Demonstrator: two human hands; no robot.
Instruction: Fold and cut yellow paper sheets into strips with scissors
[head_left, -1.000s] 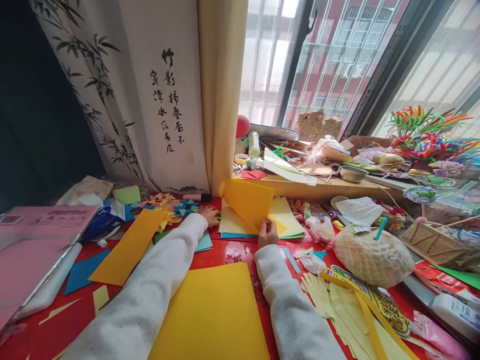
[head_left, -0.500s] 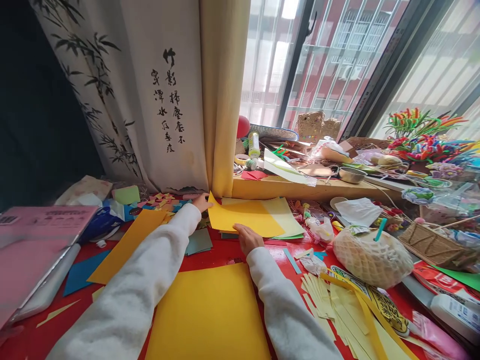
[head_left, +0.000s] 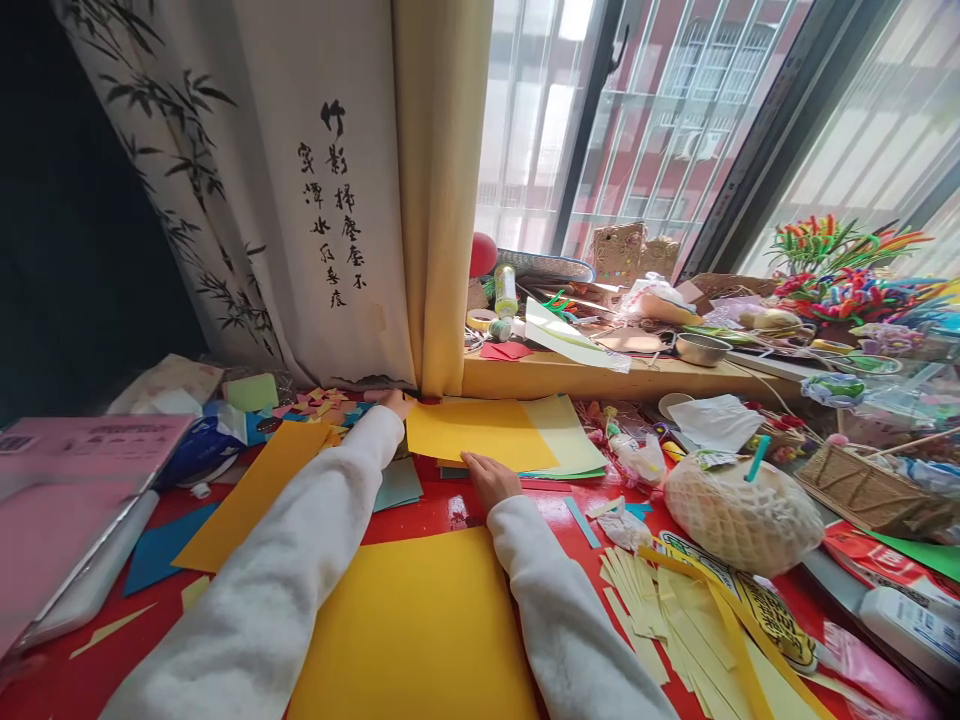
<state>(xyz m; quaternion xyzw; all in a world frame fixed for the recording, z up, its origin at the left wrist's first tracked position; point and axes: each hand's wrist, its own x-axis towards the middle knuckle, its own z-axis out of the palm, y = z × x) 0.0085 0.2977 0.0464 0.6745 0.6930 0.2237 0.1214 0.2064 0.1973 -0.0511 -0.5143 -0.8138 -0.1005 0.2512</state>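
Yellow sheet (head_left: 480, 432) lies flat atop a paper stack (head_left: 570, 440) at the red table's (head_left: 450, 505) far edge, below the curtain (head_left: 442, 200). My right hand (head_left: 491, 478) presses its near edge, fingers flat. My left hand (head_left: 396, 403) touches its far-left corner; grip unclear. Squaring it calls for light, even pressure.

Head camera looks down, close over table (head_left: 465, 505)

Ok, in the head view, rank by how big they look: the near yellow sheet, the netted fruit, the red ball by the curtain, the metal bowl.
1. Near yellow sheet, largest, though closeness to the camera inflates it.
2. Netted fruit.
3. Metal bowl and red ball: they look much alike, and the curtain hides part of the ball, so no ranking.
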